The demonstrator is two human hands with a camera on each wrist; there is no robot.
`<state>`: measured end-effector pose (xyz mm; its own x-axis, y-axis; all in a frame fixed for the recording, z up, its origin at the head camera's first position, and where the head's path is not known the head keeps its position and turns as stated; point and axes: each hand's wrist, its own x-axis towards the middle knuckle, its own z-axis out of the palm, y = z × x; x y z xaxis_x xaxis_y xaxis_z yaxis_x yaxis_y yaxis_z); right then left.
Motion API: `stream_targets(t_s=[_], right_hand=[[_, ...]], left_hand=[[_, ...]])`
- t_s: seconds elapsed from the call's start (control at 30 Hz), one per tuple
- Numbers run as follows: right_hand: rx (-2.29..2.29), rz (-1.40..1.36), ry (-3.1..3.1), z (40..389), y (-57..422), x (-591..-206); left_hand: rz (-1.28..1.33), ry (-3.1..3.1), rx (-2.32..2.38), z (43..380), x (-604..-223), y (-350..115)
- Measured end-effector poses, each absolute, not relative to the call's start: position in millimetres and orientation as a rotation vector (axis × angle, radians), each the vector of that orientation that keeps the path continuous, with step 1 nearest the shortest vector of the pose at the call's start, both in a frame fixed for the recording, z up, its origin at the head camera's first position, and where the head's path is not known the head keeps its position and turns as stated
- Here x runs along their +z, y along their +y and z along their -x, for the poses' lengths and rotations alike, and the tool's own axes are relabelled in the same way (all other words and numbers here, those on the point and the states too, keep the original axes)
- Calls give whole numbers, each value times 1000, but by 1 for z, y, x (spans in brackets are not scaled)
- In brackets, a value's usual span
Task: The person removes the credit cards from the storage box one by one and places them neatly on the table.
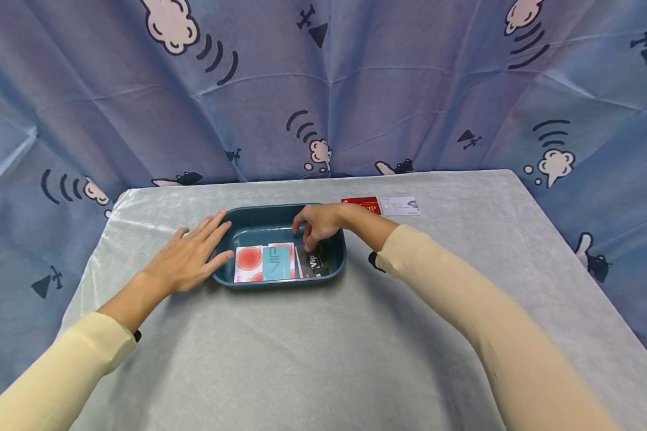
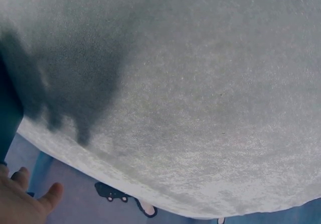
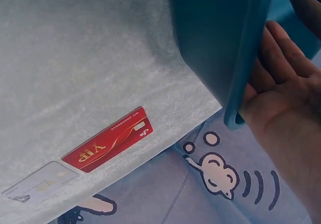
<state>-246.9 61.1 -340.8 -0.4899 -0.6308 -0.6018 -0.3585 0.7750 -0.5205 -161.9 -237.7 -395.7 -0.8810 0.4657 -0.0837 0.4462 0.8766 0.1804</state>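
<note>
A dark teal plastic bin (image 1: 280, 286) stands on the table. Inside it lie a white card with red circles (image 1: 248, 258), a light blue VIP card (image 1: 277, 263) and a black VIP card (image 1: 315, 263). My left hand (image 1: 190, 254) rests at the bin's left end, fingers straight and spread against the rim. Over the right end my right hand (image 1: 319, 222) reaches down into the bin, its thumb tip right at the black card's top edge. In the right wrist view its fingers (image 3: 281, 58) look loosely bent, with a gap between them and the thumb.
Behind the right forearm, a red VIP card (image 3: 108, 141) and a white VIP card (image 1: 400, 206) lie flat side by side near the table's back edge. A pale grey cloth (image 1: 280, 359) covers the table. A patterned blue curtain (image 1: 410, 90) hangs behind it.
</note>
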Motion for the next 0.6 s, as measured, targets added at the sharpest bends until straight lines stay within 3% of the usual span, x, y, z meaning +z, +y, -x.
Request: stream_targets(t_s=[0.6], right_hand=[[-364, 872, 2197, 246, 56, -346]], left_hand=[[-718, 2920, 254, 161, -395, -238]])
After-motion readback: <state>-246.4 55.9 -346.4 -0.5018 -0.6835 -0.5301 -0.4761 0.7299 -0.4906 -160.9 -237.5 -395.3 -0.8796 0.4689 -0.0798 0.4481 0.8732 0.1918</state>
